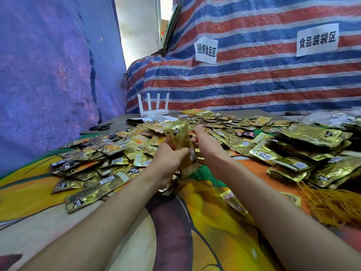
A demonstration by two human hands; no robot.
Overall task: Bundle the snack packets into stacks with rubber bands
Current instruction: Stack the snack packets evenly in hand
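Observation:
My left hand (168, 161) grips a thick stack of gold snack packets (178, 137), held upright above the table. My right hand (205, 145) sits just right of the stack with its fingers curled toward it; blur hides whether it holds a rubber band. Loose gold packets (101, 157) lie in a wide heap to the left and behind. Banded stacks (304, 151) are piled at the right. A bunch of yellow rubber bands (332, 204) lies at the near right.
A white router (154, 108) with several antennas stands at the back, with black scissors (101, 127) to its left. Blue and striped tarps wall the table. A colourful cloth (58, 222) covers the near surface.

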